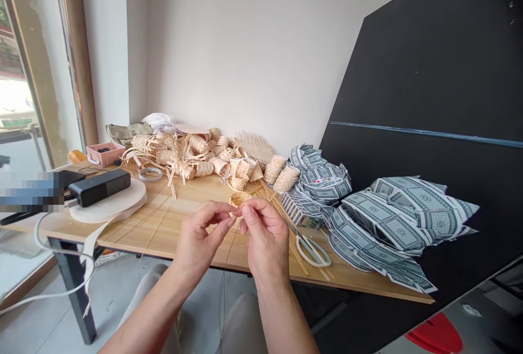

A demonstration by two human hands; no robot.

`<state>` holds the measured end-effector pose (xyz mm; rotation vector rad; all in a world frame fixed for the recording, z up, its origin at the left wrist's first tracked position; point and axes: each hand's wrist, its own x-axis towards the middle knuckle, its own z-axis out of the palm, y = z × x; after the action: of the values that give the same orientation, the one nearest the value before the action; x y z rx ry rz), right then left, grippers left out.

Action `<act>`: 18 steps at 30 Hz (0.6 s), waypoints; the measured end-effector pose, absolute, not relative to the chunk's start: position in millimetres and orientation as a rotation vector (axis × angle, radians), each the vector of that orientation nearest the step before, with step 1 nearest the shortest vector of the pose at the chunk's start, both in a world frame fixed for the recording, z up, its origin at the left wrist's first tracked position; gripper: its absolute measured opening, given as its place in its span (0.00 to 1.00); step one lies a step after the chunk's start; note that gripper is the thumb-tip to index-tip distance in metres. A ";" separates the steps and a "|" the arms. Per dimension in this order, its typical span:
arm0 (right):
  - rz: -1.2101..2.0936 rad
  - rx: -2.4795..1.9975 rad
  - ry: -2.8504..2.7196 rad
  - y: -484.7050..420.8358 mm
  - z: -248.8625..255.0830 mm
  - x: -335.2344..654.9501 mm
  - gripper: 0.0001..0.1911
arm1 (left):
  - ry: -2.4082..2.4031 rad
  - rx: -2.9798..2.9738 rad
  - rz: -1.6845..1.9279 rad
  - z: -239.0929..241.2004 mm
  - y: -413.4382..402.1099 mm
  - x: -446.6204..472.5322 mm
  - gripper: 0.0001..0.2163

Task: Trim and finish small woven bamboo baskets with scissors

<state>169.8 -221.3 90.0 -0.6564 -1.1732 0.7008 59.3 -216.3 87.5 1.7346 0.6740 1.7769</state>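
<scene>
- Woven bamboo cup point(239, 199): we hold it over the near edge of the wooden table point(155, 234), between both hands.
- Our left hand point(201, 237): thumb and forefinger pinched narrow on the cup's lower edge.
- Our right hand point(265, 233): fingertips closed on its right side.
- Scissors point(312, 250) lie just right of the right hand; woven baskets point(204, 160) are piled at the far edge.

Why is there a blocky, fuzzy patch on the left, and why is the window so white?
Head view: the blocky patch is pixelated on purpose, hiding what lies there. Head view: bright daylight washes out the window. Head view: the left hand and right hand pinching the little woven piece look sharp and softly lit.
</scene>
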 end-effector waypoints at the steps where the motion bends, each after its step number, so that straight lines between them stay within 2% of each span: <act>1: 0.708 -0.663 -1.195 -221.2 90.2 171.2 0.09 | 0.627 1.630 1.684 89.1 -217.2 58.2 0.02; 5: 0.754 -0.663 -1.274 -221.0 90.0 174.3 0.10 | 0.454 1.403 1.424 93.5 -218.8 54.0 0.03; 9: 0.773 -0.666 -1.296 -221.8 87.9 174.2 0.10 | 0.433 1.314 1.352 94.0 -216.6 52.1 0.03; 18: 0.764 -0.649 -1.148 -219.6 94.0 172.8 0.09 | 0.683 1.531 1.608 85.9 -211.5 50.4 0.05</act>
<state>172.8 -219.6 94.0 -0.6487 -1.1476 0.7636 50.4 -211.5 85.9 1.5313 0.6826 1.6084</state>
